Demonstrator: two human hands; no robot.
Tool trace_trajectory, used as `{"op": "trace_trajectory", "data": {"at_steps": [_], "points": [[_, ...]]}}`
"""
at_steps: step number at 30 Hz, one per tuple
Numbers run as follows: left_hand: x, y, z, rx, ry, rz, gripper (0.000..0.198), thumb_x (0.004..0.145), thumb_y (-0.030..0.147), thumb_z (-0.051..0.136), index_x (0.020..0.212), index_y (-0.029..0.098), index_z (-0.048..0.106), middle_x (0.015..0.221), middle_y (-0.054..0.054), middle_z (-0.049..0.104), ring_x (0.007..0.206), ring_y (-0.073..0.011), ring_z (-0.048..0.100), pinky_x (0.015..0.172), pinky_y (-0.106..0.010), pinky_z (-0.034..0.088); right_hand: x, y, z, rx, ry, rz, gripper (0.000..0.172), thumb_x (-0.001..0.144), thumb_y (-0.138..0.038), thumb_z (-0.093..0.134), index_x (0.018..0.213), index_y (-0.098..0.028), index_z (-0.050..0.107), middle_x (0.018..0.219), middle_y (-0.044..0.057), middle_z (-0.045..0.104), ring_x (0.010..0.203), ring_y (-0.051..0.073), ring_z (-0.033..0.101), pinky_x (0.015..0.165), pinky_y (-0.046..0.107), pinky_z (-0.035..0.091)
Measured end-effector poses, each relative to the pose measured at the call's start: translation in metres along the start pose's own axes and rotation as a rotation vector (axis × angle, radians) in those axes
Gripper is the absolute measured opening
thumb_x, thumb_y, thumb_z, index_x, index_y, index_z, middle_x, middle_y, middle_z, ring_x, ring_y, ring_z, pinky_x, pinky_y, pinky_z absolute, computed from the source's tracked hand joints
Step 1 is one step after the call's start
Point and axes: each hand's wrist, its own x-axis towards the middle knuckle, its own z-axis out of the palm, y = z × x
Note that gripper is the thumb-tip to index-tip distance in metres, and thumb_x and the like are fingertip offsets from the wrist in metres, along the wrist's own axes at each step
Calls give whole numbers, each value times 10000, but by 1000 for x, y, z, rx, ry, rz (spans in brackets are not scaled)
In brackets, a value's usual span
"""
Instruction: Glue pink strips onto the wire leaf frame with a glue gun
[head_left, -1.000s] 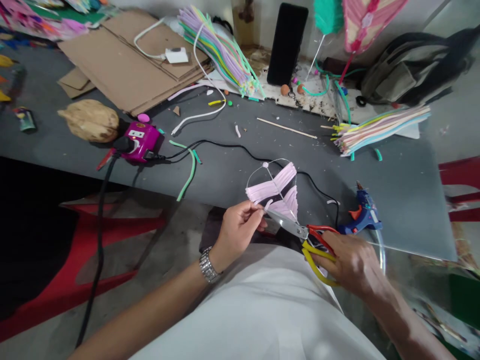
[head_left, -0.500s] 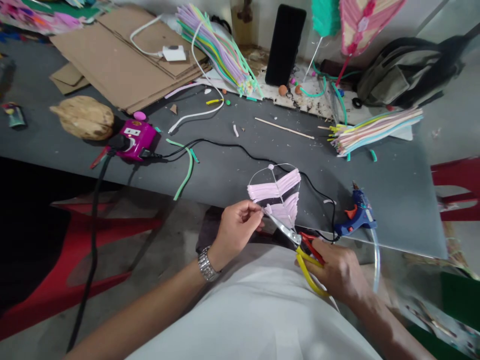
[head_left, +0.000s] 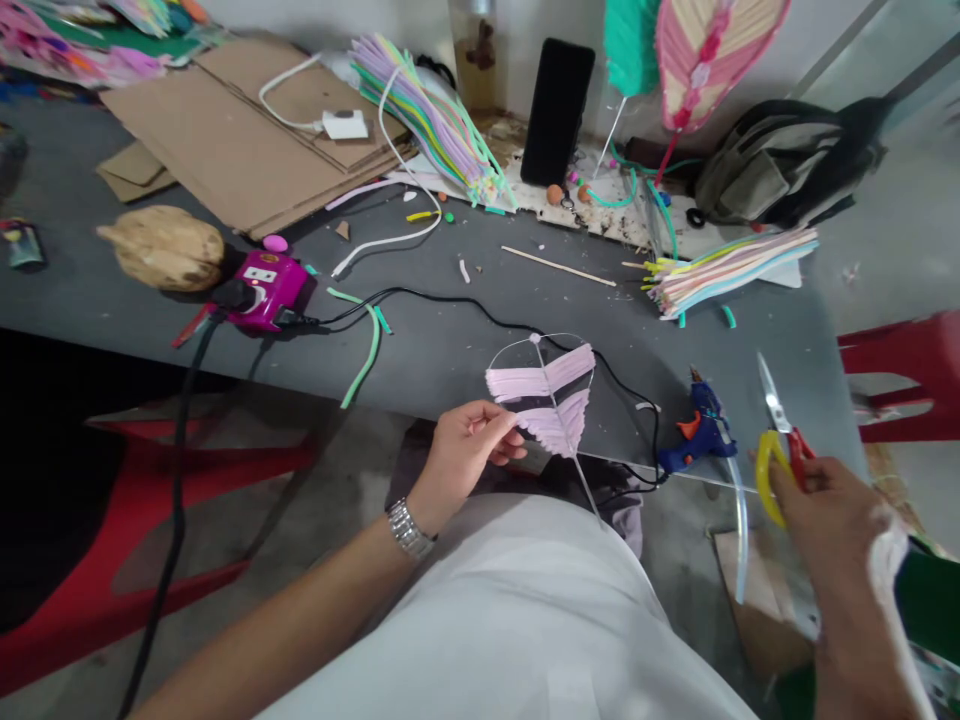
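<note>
Pale pink strips lie in two slanted bands across a wire leaf, meeting at a thin stem. The lower band tapers to a ragged point, and the top of the wire loop is bare, with a small knob where it meets the stem. A clear jar stands at the back of the grey worktop, holding something brown that is hard to make out. A dark backpack sits off to the right.

The leaf is held over the worktop's near edge by the left hand. Its thumb and fingers pinch together on the left end of the lower band. Well apart from it, the right hand has its fingers curled around the yellow and red handles of scissors, whose closed blades point up. A blue glue gun lies between the hands, and a bundle of coloured strips lies beyond it.
</note>
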Motion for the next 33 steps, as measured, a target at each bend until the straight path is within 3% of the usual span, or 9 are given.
{"op": "trace_trajectory", "data": {"at_steps": [3,5,9,12,17,19,23,27,33], "points": [[-2,1,3,4,11,20,309,711,427,815,697,162,655,659,-47,729,585,-175,726,534,-226,510,27,30,-1,-119,-1,299,434,695,-693,774,624,-283,650,520,51,536,434,183,367,505,365,293],[-3,1,4,27,23,36,280,710,394,798,684,164,641,670,-45,732,583,-173,729,531,-219,504,38,40,0,-108,16,318,418,684,-678,792,614,-286,666,520,54,526,449,187,362,524,378,290],[-3,0,7,89,67,78,213,695,324,749,636,171,615,620,-35,710,576,-173,728,530,-211,506,33,23,-6,-194,166,107,377,792,-622,722,728,-252,745,679,96,594,566,216,430,566,380,302],[0,2,9,124,115,104,176,669,293,716,596,177,607,559,-32,689,559,-176,717,520,-210,506,-2,-35,-8,-58,239,-136,406,955,-560,563,922,-201,751,913,141,699,725,239,578,631,371,386],[4,2,10,149,188,184,100,642,247,664,568,185,639,560,-12,697,566,-180,707,509,-216,511,-79,-154,23,382,-316,-419,276,961,-478,623,899,-222,704,810,40,739,694,182,673,645,282,451],[5,1,11,142,199,213,67,629,213,649,567,187,646,555,1,691,566,-176,700,513,-216,515,-94,-179,40,402,-402,-456,215,939,-393,648,816,-217,658,717,14,707,629,171,656,600,269,413],[-4,3,13,78,186,239,79,673,233,703,621,185,667,572,-5,702,554,-174,696,525,-228,528,-97,-189,54,519,-400,-451,167,952,-237,521,831,-210,633,695,11,678,609,152,629,591,255,391],[-23,15,13,105,3,352,235,835,388,713,748,171,734,748,-70,780,713,-201,752,676,-276,595,-84,-184,44,794,-402,-289,213,990,-326,510,934,-201,673,634,-13,617,566,131,550,583,249,393],[-2,24,-11,626,38,698,225,923,382,649,827,198,734,817,-53,782,764,-206,719,725,-312,554,-62,-179,27,1350,-682,-31,405,925,-561,635,964,-163,703,531,-41,572,431,71,335,444,222,255]]}}
